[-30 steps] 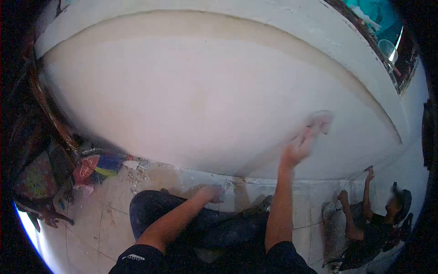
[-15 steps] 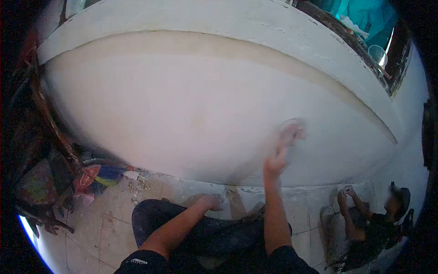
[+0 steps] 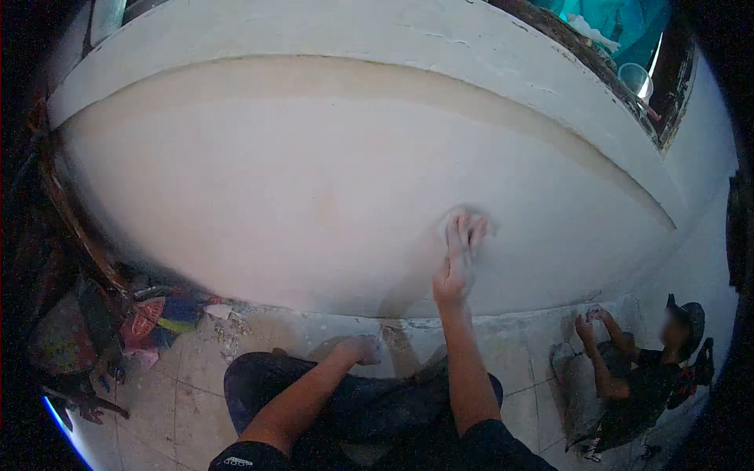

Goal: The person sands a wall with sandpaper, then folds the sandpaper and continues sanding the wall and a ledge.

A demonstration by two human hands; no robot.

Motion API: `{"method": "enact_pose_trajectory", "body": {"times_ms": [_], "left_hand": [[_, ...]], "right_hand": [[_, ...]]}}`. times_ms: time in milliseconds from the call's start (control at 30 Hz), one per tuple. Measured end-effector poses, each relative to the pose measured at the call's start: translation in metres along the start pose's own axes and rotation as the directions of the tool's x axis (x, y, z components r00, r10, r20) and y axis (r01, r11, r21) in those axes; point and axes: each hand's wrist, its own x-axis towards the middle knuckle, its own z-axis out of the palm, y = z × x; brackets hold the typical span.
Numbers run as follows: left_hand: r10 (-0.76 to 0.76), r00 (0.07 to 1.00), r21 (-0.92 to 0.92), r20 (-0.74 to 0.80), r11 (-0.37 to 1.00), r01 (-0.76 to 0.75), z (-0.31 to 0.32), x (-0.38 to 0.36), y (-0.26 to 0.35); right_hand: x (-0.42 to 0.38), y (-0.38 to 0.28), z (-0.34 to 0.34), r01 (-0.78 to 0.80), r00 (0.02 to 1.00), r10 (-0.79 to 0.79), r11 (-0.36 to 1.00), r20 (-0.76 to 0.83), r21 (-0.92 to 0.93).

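Note:
A broad whitish wall (image 3: 259,180) spreads across the middle of the view. Against its lower right part is my right hand (image 3: 459,255), fingers reaching upward and bent around or pressed on something I cannot make out; a shadow falls beside it. My left hand (image 3: 360,350) hangs low over my knee, near the foot of the wall, with its fingers curled. Whether it holds anything is hidden.
At the right, a person (image 3: 640,377) in dark clothes and a cap sits by the wall, hands together. A ledge (image 3: 353,27) runs above, with a clear plastic cup (image 3: 635,80) at its right. Coloured bags (image 3: 161,322) and debris (image 3: 228,326) lie lower left on the tiled floor.
My right hand has moved left along the wall and looks less blurred. The view has shifted slightly. My left hand stays about where it was.

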Motion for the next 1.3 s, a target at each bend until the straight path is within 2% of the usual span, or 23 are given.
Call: {"method": "enact_pose_trajectory", "body": {"times_ms": [100, 167, 200, 267, 300, 367, 400, 467, 500, 533, 567, 600, 633, 667, 733, 800, 867, 900, 967, 1067, 1133, 1233, 1300], "left_hand": [[0.005, 0.997, -0.019, 0.077, 1.000, -0.004, 0.003, 0.007, -0.004], [0.003, 0.990, -0.088, 0.139, 0.996, 0.010, 0.012, 0.021, -0.013], [0.035, 0.993, -0.024, 0.116, 0.999, -0.032, 0.026, 0.035, -0.018], [0.066, 0.993, 0.049, 0.095, 0.996, -0.071, 0.045, 0.053, -0.024], [0.041, 0.997, 0.068, 0.063, 0.997, -0.045, 0.052, 0.057, -0.025], [0.015, 0.999, 0.091, 0.031, 0.996, -0.018, 0.060, 0.064, -0.031], [0.031, 0.999, 0.078, 0.036, 0.996, -0.034, 0.062, 0.066, -0.034], [0.051, 0.998, 0.063, 0.039, 0.997, -0.053, 0.061, 0.071, -0.032], [0.190, 0.975, 0.200, 0.113, 0.957, -0.209, 0.056, 0.070, -0.028], [0.309, 0.929, 0.321, 0.203, 0.875, -0.361, 0.049, 0.067, -0.028], [0.305, 0.930, 0.325, 0.203, 0.875, -0.358, 0.027, 0.041, -0.021], [0.146, 0.986, 0.094, 0.084, 0.984, -0.153, -0.004, -0.006, -0.005], [-0.045, 0.999, -0.163, 0.009, 0.986, 0.045, -0.021, -0.031, 0.005], [-0.040, 0.999, -0.163, 0.007, 0.986, 0.041, -0.020, -0.029, 0.005], [-0.130, 0.989, -0.112, 0.066, 0.984, 0.137, -0.010, -0.012, 0.004], [-0.035, 0.997, -0.023, 0.067, 0.999, 0.036, 0.033, 0.045, -0.019], [0.055, 0.995, 0.070, 0.077, 0.996, -0.061, 0.053, 0.062, -0.028], [0.061, 0.997, 0.043, 0.043, 0.997, -0.063, 0.055, 0.061, -0.030], [0.067, 0.998, 0.018, 0.000, 0.998, -0.067, 0.055, 0.058, -0.031], [0.028, 0.999, -0.032, 0.019, 0.999, -0.028, 0.050, 0.065, -0.026], [0.097, 0.993, 0.059, 0.070, 0.993, -0.101, 0.064, 0.089, -0.028], [0.095, 0.995, -0.061, 0.021, 0.994, -0.093, 0.033, 0.054, -0.011], [0.085, 0.996, -0.102, -0.011, 0.991, -0.085, 0.022, 0.033, -0.013]], "right_hand": [[-0.028, 0.027, 0.010, 0.002, 0.999, -0.004, 0.999, 0.054, 0.047], [-0.007, 0.041, 0.006, -0.086, 0.964, 0.113, 0.989, -0.242, 0.119], [0.011, 0.045, -0.001, -0.082, 0.965, 0.108, 0.990, -0.240, 0.118], [0.050, 0.044, -0.019, -0.250, 0.863, 0.299, 0.953, -0.408, 0.171], [0.059, 0.035, -0.025, -0.252, 0.860, 0.302, 0.952, -0.411, 0.172], [0.070, 0.014, -0.026, -0.080, 0.963, 0.057, 0.994, -0.265, -0.077], [0.063, 0.010, -0.023, -0.082, 0.962, 0.059, 0.994, -0.268, -0.078], [0.038, 0.008, -0.017, 0.082, 0.996, -0.082, 0.997, -0.034, 0.002], [0.025, 0.016, -0.016, 0.082, 0.996, -0.082, 0.997, -0.034, 0.000], [0.014, 0.028, -0.015, -0.026, 0.996, 0.033, 0.997, -0.084, 0.079], [0.009, 0.037, -0.016, -0.129, 0.981, 0.150, 0.978, -0.125, 0.164], [0.017, 0.041, -0.022, -0.130, 0.981, 0.152, 0.978, -0.124, 0.165], [0.033, 0.043, -0.031, -0.215, 0.944, 0.254, 0.958, -0.212, 0.189], [0.050, 0.042, -0.039, -0.291, 0.889, 0.348, 0.931, -0.298, 0.219], [0.089, 0.029, -0.049, -0.266, 0.904, 0.322, 0.939, -0.282, 0.219], [0.099, 0.009, -0.043, -0.238, 0.917, 0.295, 0.945, -0.267, 0.223], [0.094, -0.018, -0.026, 0.021, 0.979, -0.029, 0.999, -0.201, -0.038], [0.084, -0.018, -0.026, 0.024, 0.978, -0.032, 0.999, -0.205, -0.043], [0.051, -0.018, -0.022, 0.110, 0.993, -0.110, 0.994, 0.048, 0.011], [0.045, 0.013, -0.031, 0.055, 0.996, -0.060, 0.996, -0.066, -0.065], [0.074, 0.009, -0.051, -0.325, 0.888, 0.360, 0.931, -0.286, 0.164], [0.112, 0.004, -0.046, -0.237, 0.890, 0.285, 0.956, -0.355, 0.174], [0.122, -0.027, -0.027, -0.058, 0.943, 0.088, 0.993, -0.320, 0.100]]}}
